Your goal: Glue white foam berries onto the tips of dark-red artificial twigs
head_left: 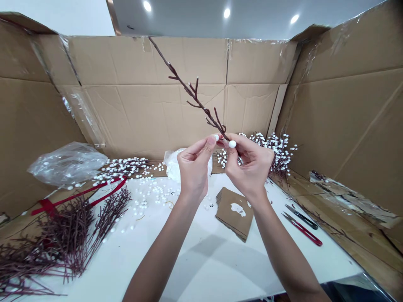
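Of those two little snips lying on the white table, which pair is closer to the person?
The red-handled snips. The other pair, lying just beyond them, has black handles.

On the white table (195, 260), brown twigs (69, 230) are lying at nine o'clock, cardboard piece (236, 216) near centre, two snips (304, 228) at three o'clock.

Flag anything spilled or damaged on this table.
Loose white beads lie scattered across the back left of the white table, uncontained, as if spilled. The small cardboard piece has ragged edges and a white smear, perhaps glue.
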`<state>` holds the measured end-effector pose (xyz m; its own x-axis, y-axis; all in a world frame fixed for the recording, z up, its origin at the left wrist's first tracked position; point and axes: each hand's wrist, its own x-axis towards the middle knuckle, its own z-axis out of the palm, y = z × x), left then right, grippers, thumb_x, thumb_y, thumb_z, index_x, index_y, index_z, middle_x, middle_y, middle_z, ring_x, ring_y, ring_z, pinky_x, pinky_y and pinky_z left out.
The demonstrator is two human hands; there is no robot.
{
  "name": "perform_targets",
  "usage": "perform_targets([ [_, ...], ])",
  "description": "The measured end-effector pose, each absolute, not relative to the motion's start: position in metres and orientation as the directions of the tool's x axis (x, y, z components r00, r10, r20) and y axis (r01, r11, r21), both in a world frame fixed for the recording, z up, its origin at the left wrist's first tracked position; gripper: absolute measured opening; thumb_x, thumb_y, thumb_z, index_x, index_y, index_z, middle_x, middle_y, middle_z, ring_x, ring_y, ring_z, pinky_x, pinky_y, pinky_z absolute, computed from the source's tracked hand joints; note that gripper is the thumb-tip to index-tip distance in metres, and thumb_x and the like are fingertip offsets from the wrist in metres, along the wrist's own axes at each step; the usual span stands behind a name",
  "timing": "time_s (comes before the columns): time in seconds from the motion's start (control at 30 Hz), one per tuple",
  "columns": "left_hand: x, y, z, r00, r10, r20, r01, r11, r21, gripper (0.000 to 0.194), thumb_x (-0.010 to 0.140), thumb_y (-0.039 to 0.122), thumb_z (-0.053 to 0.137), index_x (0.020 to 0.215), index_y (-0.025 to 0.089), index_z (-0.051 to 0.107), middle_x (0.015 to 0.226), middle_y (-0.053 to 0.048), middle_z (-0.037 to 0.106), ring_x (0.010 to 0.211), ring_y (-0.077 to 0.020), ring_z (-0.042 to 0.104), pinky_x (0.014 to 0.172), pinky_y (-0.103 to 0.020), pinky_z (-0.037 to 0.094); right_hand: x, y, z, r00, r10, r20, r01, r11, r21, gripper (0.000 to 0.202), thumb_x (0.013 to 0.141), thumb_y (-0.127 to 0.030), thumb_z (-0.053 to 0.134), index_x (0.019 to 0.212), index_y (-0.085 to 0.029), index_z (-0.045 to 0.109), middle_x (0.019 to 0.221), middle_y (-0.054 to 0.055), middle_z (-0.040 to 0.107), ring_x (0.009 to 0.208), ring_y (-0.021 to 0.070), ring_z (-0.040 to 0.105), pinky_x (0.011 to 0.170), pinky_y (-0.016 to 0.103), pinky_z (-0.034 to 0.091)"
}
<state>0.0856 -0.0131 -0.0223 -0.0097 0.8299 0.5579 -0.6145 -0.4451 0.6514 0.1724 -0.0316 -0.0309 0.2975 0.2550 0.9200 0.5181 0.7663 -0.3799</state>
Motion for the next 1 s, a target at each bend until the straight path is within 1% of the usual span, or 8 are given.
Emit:
perform_targets([
  [0.17, 0.087, -0.015, -0.023, -0.038, 0.841, 0.539, -0.627, -0.44, 0.643, 0.008, 0.068, 0.026, 0.076, 0.073, 0.02, 0.076, 0.083, -0.002, 0.074, 0.086, -0.0156, 0.068, 0.09, -0.031, 0.05, 0.173, -0.029, -0.033, 0.289, 0.24, 0.927, 0.535, 0.762, -0.364, 0.027, 0.078, -0.008, 0.052, 0.094, -0.02, 0.07, 0.088, 0.003, 0.074, 0.077, 0.0162, 0.07, 0.071, 0.027, 0.057],
  [0.3, 0.088, -0.013, -0.024, -0.027, 0.823, 0.568, -0.617, -0.461, 0.638, 0.007, 0.069, 0.026, 0.075, 0.074, 0.021, 0.076, 0.081, -0.001, 0.074, 0.082, -0.0142, 0.068, 0.087, -0.029, 0.052, 0.173, -0.028, -0.034, 0.281, 0.225, 0.933, 0.567, 0.745, -0.351, 0.027, 0.078, -0.008, 0.051, 0.094, -0.02, 0.07, 0.086, 0.002, 0.074, 0.075, 0.0158, 0.07, 0.069, 0.027, 0.057],
  [0.47, 0.088, -0.012, -0.026, -0.022, 0.808, 0.589, -0.608, -0.478, 0.634, 0.006, 0.071, 0.025, 0.073, 0.075, 0.021, 0.076, 0.082, -0.001, 0.074, 0.081, -0.0126, 0.068, 0.083, -0.026, 0.052, 0.174, -0.029, -0.032, 0.261, 0.183, 0.948, 0.619, 0.722, -0.31, 0.027, 0.076, -0.007, 0.051, 0.092, -0.018, 0.07, 0.082, 0.003, 0.074, 0.07, 0.0159, 0.07, 0.065, 0.027, 0.056],
  [0.6, 0.088, -0.011, -0.027, -0.022, 0.794, 0.608, -0.601, -0.496, 0.626, 0.007, 0.071, 0.026, 0.073, 0.074, 0.021, 0.075, 0.08, -0.001, 0.074, 0.08, -0.0129, 0.067, 0.083, -0.027, 0.052, 0.175, -0.028, -0.032, 0.26, 0.199, 0.945, 0.631, 0.706, -0.322, 0.026, 0.077, -0.009, 0.051, 0.091, -0.02, 0.07, 0.081, 0.002, 0.074, 0.069, 0.0157, 0.069, 0.064, 0.027, 0.056],
  [0.73, 0.086, -0.005, -0.026, -0.021, 0.813, 0.582, -0.598, -0.476, 0.645, 0.008, 0.071, 0.026, 0.073, 0.075, 0.02, 0.075, 0.081, -0.001, 0.074, 0.082, -0.013, 0.067, 0.085, -0.027, 0.051, 0.173, -0.027, -0.032, 0.26, 0.295, 0.919, 0.539, 0.745, -0.392, 0.024, 0.079, -0.01, 0.051, 0.093, -0.02, 0.069, 0.086, 0.003, 0.073, 0.076, 0.0157, 0.069, 0.07, 0.027, 0.056],
  [0.87, 0.076, 0.004, -0.023, -0.011, 0.823, 0.567, -0.583, -0.467, 0.665, 0.011, 0.069, 0.028, 0.075, 0.073, 0.018, 0.074, 0.078, -0.002, 0.072, 0.078, -0.0118, 0.065, 0.083, -0.026, 0.05, 0.173, -0.03, -0.027, 0.176, 0.491, 0.853, 0.411, 0.751, -0.517, 0.018, 0.08, -0.016, 0.055, 0.093, -0.02, 0.066, 0.089, 0.002, 0.072, 0.081, 0.0151, 0.069, 0.077, 0.029, 0.057],
  [0.93, 0.068, 0.009, -0.02, -0.003, 0.827, 0.563, -0.577, -0.461, 0.674, 0.013, 0.068, 0.029, 0.076, 0.072, 0.017, 0.074, 0.076, -0.002, 0.071, 0.074, -0.0108, 0.064, 0.081, -0.026, 0.05, 0.177, -0.032, -0.023, 0.107, 0.587, 0.803, 0.384, 0.72, -0.578, 0.019, 0.076, -0.02, 0.062, 0.095, -0.02, 0.064, 0.094, 0.003, 0.071, 0.088, 0.0162, 0.068, 0.084, 0.031, 0.056],
  [1.0, 0.06, 0.013, -0.017, 0.032, 0.832, 0.554, -0.587, -0.433, 0.684, 0.014, 0.066, 0.027, 0.077, 0.073, 0.015, 0.073, 0.075, -0.002, 0.07, 0.072, -0.01, 0.064, 0.078, -0.024, 0.05, 0.185, -0.034, -0.02, 0.037, 0.672, 0.739, 0.37, 0.678, -0.635, 0.028, 0.07, -0.022, 0.071, 0.096, -0.02, 0.061, 0.101, 0.004, 0.07, 0.097, 0.0185, 0.066, 0.091, 0.035, 0.053],
])
